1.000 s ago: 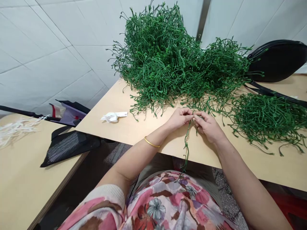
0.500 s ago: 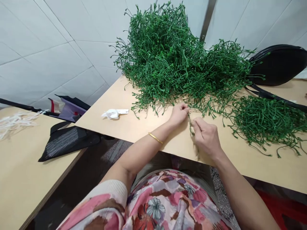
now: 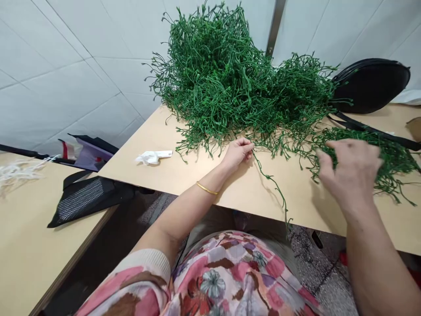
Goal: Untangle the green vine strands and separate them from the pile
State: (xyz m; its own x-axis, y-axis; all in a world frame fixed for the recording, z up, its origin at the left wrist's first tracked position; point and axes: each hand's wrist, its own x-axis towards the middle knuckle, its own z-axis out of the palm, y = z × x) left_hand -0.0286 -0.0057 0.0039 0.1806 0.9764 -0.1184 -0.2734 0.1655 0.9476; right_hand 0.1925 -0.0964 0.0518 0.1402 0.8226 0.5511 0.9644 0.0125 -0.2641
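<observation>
Left hand: I pinched one end of the green strand | strand: trailed over the desk edge | right hand: I held it open over the small green pile

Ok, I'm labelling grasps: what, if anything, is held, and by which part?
The left hand pinches a green strand near its far end; the right hand shows nothing held.

You seem to be at a small handcraft workshop: green artificial plant stems lie heaped in bulk across your wood-look worktable, and white strands cover part of a second table. Around you are a large-tiled wall and speckled floor; whether it's inside a home, you can't tell
</observation>
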